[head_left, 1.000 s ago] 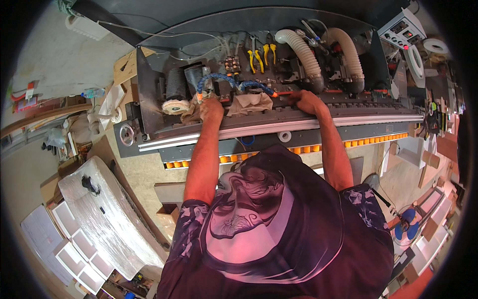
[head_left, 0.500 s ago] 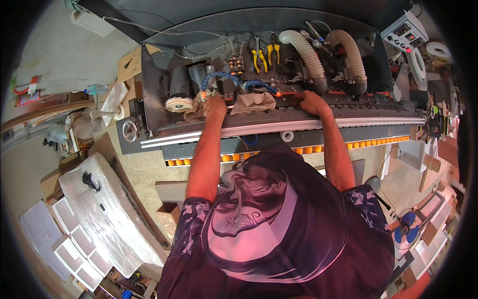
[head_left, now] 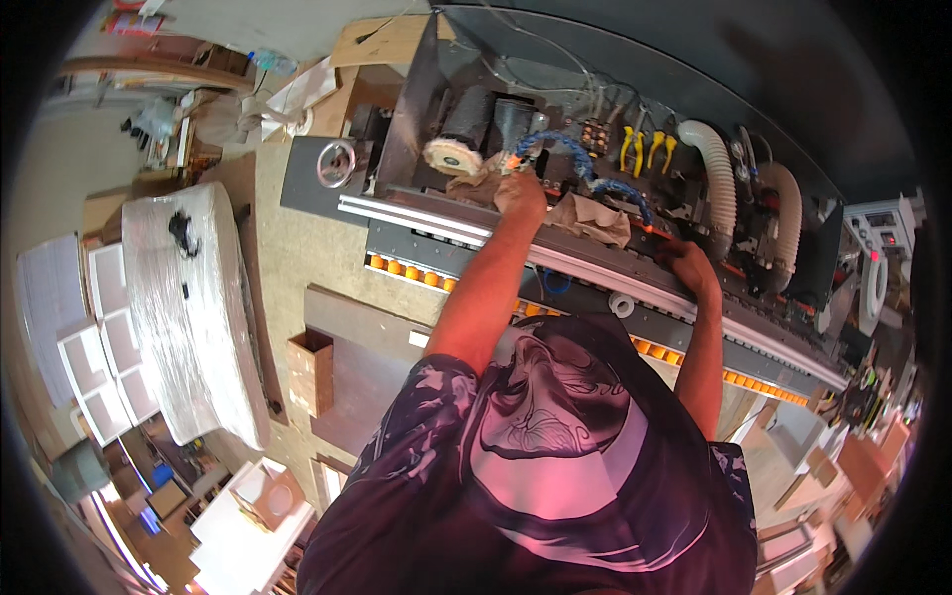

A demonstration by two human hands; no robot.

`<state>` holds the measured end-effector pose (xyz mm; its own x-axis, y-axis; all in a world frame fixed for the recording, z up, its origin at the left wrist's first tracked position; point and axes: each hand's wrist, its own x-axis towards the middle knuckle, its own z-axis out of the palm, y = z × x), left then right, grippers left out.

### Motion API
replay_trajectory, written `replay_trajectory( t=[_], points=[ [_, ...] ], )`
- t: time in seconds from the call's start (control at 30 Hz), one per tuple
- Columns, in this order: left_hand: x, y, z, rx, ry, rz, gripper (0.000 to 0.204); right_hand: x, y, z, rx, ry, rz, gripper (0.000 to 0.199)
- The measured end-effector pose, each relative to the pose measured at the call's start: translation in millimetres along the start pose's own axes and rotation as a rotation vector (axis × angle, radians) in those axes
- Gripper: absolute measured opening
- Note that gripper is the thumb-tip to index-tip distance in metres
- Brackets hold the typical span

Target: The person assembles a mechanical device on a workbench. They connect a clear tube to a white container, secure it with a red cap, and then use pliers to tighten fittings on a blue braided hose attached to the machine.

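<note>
Inside an open dark machine, a blue segmented hose [head_left: 570,147] arches between two orange tips. My left hand [head_left: 521,194] is closed at its left orange tip [head_left: 513,162]; what the fingers hold is hidden. Crumpled brown paper or cloth [head_left: 474,186] lies beside that hand, and another crumpled brown piece [head_left: 598,218] lies between my hands. Over the machine bed, my right hand [head_left: 688,266] has its fingers stretched out to the left, close to the hose's right orange tip [head_left: 652,229]. It appears to hold nothing. A round buffing wheel [head_left: 453,157] sits left of my left hand.
Two ribbed hoses [head_left: 709,174] and yellow-handled pliers [head_left: 632,151] are behind the bed. A metal rail [head_left: 585,270] and orange rollers [head_left: 407,270] run along the front. A handwheel [head_left: 336,164] is at the left end, and a white tape roll [head_left: 622,304] lies near the rollers.
The view has turned, so the machine now slants down to the right. My left hand remains by the left orange tip, and my right hand remains near the right one.
</note>
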<state>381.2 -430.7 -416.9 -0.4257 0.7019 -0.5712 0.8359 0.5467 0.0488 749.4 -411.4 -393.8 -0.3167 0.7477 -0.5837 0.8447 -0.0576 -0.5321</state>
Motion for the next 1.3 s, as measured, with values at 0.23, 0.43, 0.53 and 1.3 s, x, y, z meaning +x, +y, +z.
replay_trajectory(
  t=[0.23, 0.43, 0.53, 1.3],
  points=[
    [6.3, 9.6, 4.9, 0.044, -0.066, -0.076, 0.039, 2.5, -4.8, -4.1, 0.007, -0.060, 0.005, 0.033],
    [-4.4, 14.5, -3.5, 0.080, -0.065, -0.030, 0.039, 5.1, 14.7, -0.8, 0.015, -0.064, -0.052, 0.037],
    [-0.7, 11.3, -0.5, 0.063, -0.020, -0.033, 0.032, 0.6, 4.3, 2.2, 0.106, -0.065, -0.057, 0.038],
    [-4.0, 3.4, -2.5, -0.007, -0.029, 0.027, 0.034, -2.4, 4.8, -0.5, -0.032, 0.115, 0.059, 0.033]
  ],
)
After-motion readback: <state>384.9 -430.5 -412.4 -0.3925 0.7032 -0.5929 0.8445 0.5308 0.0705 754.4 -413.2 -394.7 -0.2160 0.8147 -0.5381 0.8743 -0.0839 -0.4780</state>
